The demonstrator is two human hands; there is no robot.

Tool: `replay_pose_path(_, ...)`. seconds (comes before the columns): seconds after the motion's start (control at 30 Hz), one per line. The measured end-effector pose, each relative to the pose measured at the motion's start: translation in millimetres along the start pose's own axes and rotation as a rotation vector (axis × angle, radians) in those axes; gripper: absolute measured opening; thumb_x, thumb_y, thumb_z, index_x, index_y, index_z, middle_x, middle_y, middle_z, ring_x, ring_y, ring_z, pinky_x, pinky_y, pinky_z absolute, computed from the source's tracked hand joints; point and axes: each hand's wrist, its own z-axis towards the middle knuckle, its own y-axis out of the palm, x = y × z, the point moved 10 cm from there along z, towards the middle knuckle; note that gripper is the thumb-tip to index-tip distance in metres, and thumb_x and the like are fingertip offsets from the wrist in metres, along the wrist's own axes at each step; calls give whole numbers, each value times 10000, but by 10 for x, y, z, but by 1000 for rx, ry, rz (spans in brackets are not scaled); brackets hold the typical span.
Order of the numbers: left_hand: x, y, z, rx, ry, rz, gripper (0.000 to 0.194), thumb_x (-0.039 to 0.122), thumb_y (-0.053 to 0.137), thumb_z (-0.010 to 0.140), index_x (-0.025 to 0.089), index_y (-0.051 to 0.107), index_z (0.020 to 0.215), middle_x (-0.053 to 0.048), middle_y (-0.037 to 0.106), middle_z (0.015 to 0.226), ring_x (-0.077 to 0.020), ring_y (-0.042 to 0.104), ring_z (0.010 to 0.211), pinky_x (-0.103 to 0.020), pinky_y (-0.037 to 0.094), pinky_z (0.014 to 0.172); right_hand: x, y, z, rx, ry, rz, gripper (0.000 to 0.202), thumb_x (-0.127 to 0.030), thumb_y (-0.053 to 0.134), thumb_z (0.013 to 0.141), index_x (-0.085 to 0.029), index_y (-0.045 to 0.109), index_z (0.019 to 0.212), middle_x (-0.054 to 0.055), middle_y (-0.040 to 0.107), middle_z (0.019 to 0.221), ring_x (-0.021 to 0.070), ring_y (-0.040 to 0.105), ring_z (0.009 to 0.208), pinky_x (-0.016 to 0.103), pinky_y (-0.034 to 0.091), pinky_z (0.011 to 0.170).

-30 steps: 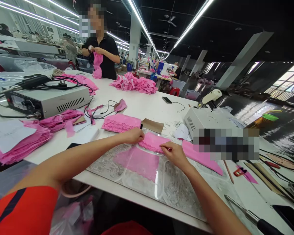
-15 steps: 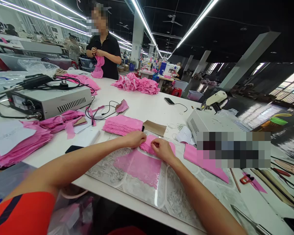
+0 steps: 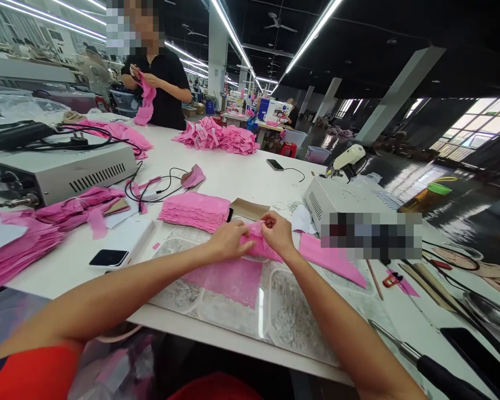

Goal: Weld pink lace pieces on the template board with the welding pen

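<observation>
Pink fabric pieces (image 3: 263,250) lie on the patterned mat (image 3: 298,311) between my hands. My left hand (image 3: 230,240) rests at their left side with its fingers apart. At their upper edge, my right hand (image 3: 277,230) pinches a bit of pink fabric, slightly raised. A thin pink lace piece (image 3: 229,280) is spread flat on the mat, nearer to me. Just behind my left hand sits a thick stack of pink fabric (image 3: 195,210). Another folded pink stack (image 3: 331,258) lies to the right of my right hand.
Grey machine boxes stand at left (image 3: 83,166) and right (image 3: 337,200). A phone (image 3: 109,258) lies left. A soldering-iron-like tool (image 3: 412,353) and scissors-like red item (image 3: 393,279) lie right. Across the table, a person (image 3: 162,83) holds pink fabric near a pink pile (image 3: 216,136).
My left hand's fingers have opened away from the fabric. My right hand has lifted a fabric edge. The view has shifted right, and the person across holds the pink fabric higher.
</observation>
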Motion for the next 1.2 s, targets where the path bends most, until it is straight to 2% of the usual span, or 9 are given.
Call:
replay_pose_path(0.2,373,285,208,-1,-103,34,480,591,522,843,132,661,834,-129,642,919,-282,599,903,-381,450,784,69,-577,-63,200,76,65,93,-253,502,649,-203,571,686,6,637,602,147,588,564,266,467,581)
replay_pose_path(0.37,709,432,370,-6,-45,73,220,313,507,865,139,642,865,-128,624,978,-277,574,955,-411,424,832,425,-1200,-386,331,177,58,167,-333,485,695,-185,561,709,23,643,618,147,577,506,262,454,499)
replay_pose_path(0.5,1047,595,197,-75,160,79,140,195,503,815,138,630,830,-120,617,967,-261,563,944,-420,400,863,852,-1560,-969,337,273,-43,198,-339,450,742,-193,534,637,7,602,528,136,527,441,256,413,462)
replay_pose_path(0.63,1344,748,-199,-202,400,62,67,153,541,737,154,607,737,-91,630,918,-228,566,901,-397,383,894,1122,-1664,-1570,259,327,-202,296,-370,504,732,-218,440,486,-25,470,421,119,421,438,263,323,493)
replay_pose_path(0.77,1497,743,-471,-301,567,8,53,182,572,712,172,605,752,-58,640,950,-188,574,880,-358,378,919,1185,-1692,-1909,183,378,-338,235,-347,518,732,-219,481,539,-20,510,478,125,429,473,276,289,531)
replay_pose_path(0.83,1530,702,-504,-309,626,-42,88,206,564,757,175,621,816,-60,644,998,-183,581,906,-346,382,931,1144,-1709,-1956,146,382,-447,145,-331,509,756,-217,558,681,-16,562,539,140,488,508,275,304,553)
replay_pose_path(0.93,1512,687,-485,-291,662,-79,193,270,530,863,175,635,995,-90,630,1156,-206,579,1047,-367,363,1000,1038,-1716,-1928,117,330,-579,186,-323,518,788,-214,582,926,-13,609,635,157,555,564,270,324,567)
replay_pose_path(1.1,1436,760,-496,-306,656,-29,215,266,504,914,206,642,1068,-88,625,1220,-219,566,1143,-449,268,1102,1074,-1615,-1922,-36,300,-796,101,-191,508,794,-217,589,847,29,673,752,153,570,577,281,248,527)
replay_pose_path(1.2,1442,757,-443,-352,639,-59,175,237,537,889,210,665,1005,-70,653,1152,-219,587,1109,-453,277,1096,1093,-1682,-1908,14,311,-787,122,-204,511,799,-224,590,890,21,674,768,153,565,573,280,255,527)
